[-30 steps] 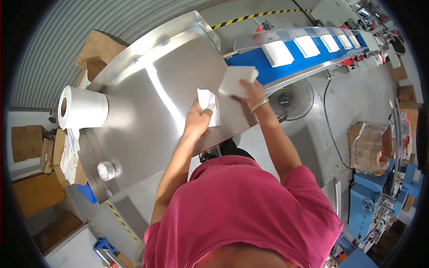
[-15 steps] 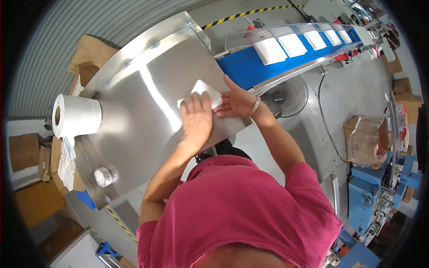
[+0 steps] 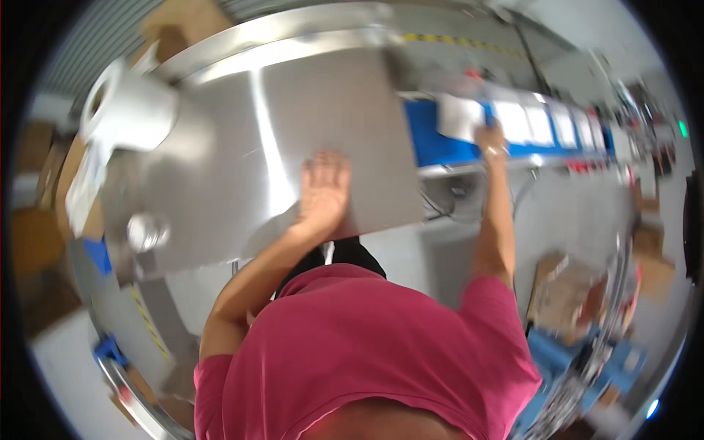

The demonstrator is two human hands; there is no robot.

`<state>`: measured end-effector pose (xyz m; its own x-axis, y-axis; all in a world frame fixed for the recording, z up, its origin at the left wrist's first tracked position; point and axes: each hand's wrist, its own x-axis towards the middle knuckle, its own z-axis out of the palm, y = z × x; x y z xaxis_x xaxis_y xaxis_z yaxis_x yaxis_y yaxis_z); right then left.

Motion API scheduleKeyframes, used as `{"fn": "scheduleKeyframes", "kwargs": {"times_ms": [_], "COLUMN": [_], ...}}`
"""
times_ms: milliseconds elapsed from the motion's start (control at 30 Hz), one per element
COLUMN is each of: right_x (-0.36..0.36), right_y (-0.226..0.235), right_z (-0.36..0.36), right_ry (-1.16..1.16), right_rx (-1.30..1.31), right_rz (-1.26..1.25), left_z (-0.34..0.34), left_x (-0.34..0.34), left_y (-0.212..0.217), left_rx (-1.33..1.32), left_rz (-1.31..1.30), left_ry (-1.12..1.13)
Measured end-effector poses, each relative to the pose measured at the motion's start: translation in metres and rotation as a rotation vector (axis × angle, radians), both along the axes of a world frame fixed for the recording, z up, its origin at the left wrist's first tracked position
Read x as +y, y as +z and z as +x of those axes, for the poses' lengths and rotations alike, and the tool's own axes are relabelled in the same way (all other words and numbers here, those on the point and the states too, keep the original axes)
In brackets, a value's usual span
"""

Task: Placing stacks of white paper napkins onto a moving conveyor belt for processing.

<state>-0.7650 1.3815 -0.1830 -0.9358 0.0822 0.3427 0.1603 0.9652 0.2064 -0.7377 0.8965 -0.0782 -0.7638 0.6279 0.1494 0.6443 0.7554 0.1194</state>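
I see the left hand (image 3: 323,192) lying flat, palm down, fingers spread apart, on the steel table (image 3: 220,154) near its right front corner. It holds nothing; the surface under it is bare metal.

The right arm is stretched out to the right. The right hand (image 3: 490,141) is at the blue belt (image 3: 433,143), touching the lower right edge of a white pack (image 3: 460,117) that lies on the belt just right of the table edge. Motion blur hides the fingers, so I cannot tell whether they are closed on the pack or only resting against it.

More white packs (image 3: 539,123) lie in a row further right along the belt, spaced apart.

A paper roll (image 3: 132,110) stands at the table's far left corner. A small metal can (image 3: 147,231) sits near the table's left front edge, well apart from both hands
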Motion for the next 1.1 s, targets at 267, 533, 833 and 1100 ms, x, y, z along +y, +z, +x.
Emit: {"fn": "scheduleKeyframes", "kwargs": {"times_ms": [267, 533, 833, 1100], "right_x": [-0.239, -0.689, -1.074, -1.298], "right_y": [0.110, 0.189, 0.162, 0.164], "right_z": [0.017, 0.046, 0.194, 0.303], "right_ry": [0.043, 0.851, 1.510, 2.089], "right_rx": [0.220, 0.135, -0.953, -1.146], "right_rz": [-0.755, -1.301, -1.285, -0.952], "left_z": [0.069, 0.184, 0.309, 0.441], "left_x": [-0.118, -0.373, -0.556, -0.714], "left_y": [-0.016, 0.030, 0.036, 0.026], "left_rx": [0.161, 0.180, 0.233, 0.507], "left_rz": [0.161, 0.357, 0.425, 0.322], "left_ry": [0.094, 0.576, 1.315, 2.056]}}
